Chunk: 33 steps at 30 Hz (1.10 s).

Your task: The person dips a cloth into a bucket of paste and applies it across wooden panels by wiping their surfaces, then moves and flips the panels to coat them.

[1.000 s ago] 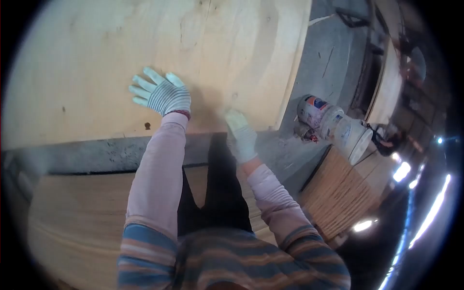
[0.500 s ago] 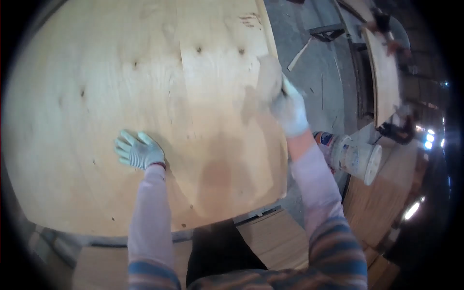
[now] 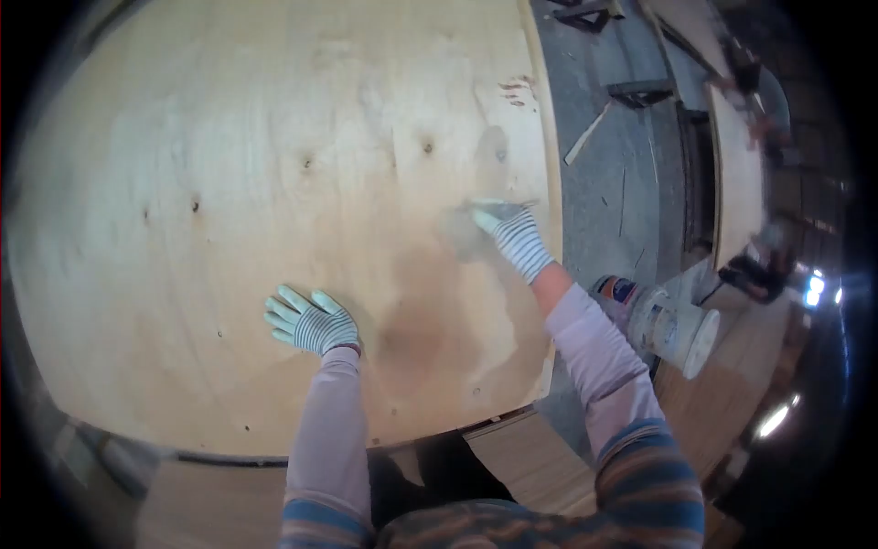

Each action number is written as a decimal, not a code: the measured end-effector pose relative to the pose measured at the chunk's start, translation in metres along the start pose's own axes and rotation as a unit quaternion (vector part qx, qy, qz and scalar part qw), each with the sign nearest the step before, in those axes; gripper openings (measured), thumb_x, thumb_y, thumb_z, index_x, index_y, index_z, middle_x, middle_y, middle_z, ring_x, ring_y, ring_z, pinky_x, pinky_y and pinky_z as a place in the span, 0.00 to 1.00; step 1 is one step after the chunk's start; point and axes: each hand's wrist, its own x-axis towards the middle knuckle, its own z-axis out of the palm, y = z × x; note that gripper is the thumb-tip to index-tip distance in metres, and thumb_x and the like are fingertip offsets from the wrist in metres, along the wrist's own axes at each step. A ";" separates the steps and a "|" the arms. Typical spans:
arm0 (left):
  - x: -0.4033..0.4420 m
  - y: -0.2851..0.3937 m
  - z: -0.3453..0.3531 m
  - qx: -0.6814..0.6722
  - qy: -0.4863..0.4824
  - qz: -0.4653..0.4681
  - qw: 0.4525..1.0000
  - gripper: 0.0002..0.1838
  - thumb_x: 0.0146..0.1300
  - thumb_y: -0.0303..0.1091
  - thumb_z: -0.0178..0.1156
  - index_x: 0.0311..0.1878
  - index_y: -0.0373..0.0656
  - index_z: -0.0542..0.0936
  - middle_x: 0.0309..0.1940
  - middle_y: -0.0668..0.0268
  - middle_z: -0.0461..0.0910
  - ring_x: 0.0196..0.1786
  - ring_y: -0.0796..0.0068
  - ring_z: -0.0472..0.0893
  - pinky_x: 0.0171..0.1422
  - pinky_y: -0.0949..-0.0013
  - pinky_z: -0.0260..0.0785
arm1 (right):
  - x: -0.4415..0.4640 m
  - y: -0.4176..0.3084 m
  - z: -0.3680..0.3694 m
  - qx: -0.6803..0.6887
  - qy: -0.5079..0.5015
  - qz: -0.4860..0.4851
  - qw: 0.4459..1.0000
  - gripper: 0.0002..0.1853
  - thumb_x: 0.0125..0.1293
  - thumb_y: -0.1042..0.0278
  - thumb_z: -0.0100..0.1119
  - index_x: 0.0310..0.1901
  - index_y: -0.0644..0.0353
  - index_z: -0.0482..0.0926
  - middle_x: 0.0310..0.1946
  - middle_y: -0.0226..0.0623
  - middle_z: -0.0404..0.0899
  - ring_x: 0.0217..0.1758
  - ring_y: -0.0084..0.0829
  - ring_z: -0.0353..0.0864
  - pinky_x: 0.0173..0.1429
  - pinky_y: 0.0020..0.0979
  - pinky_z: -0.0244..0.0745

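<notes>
A wide light wooden board with dark knots fills much of the head view. Palm down on its lower middle, my left hand in a striped white-green glove lies with fingers spread and holds nothing. Farther up and to the right, close to the board's right edge, my right hand in a similar glove is closed around a thin, flat, scraper-like tool. The tool is blurred, and its contact with the board cannot be made out. Reddish marks show near the upper right edge.
White buckets stand right of the board on the grey floor. A wood strip and dark metal supports lie beyond. Another panel is at the far right. Stacked sheets are near my legs.
My right hand first moved from the board's near edge up and right, then slightly left with the tool. My left hand stays spread on the board. The view has shifted, showing more board.
</notes>
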 end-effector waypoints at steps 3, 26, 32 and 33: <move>-0.003 0.002 -0.006 -0.007 -0.013 -0.007 1.000 0.34 0.68 0.47 0.49 0.73 0.40 0.60 0.73 0.46 0.56 0.75 0.40 0.54 0.75 0.37 0.44 | 0.045 -0.032 0.034 0.312 0.077 0.052 0.945 0.17 0.65 0.60 0.60 0.52 0.57 0.83 0.48 0.45 0.84 0.47 0.38 0.84 0.53 0.35 0.77; 0.001 -0.006 0.002 -0.024 0.006 0.022 0.999 0.35 0.66 0.48 0.51 0.72 0.39 0.62 0.72 0.42 0.57 0.73 0.37 0.55 0.73 0.35 0.44 | 0.204 -0.079 0.079 -0.435 0.021 -0.217 0.873 0.17 0.68 0.54 0.52 0.47 0.55 0.85 0.43 0.47 0.84 0.45 0.43 0.84 0.52 0.37 0.78; -0.003 -0.001 0.006 -0.018 0.001 -0.001 1.000 0.36 0.68 0.53 0.47 0.74 0.44 0.60 0.74 0.45 0.54 0.75 0.37 0.52 0.75 0.36 0.43 | -0.024 -0.015 0.092 -0.231 -0.157 -0.190 0.941 0.14 0.67 0.67 0.56 0.53 0.53 0.83 0.51 0.44 0.83 0.50 0.35 0.83 0.57 0.31 0.77; -0.004 -0.001 0.008 -0.025 0.012 -0.004 1.000 0.35 0.68 0.53 0.47 0.74 0.44 0.60 0.74 0.45 0.53 0.75 0.37 0.52 0.75 0.36 0.42 | -0.074 0.006 0.099 -0.175 -0.165 -0.188 0.952 0.17 0.65 0.74 0.60 0.55 0.55 0.82 0.54 0.42 0.82 0.56 0.31 0.81 0.61 0.30 0.75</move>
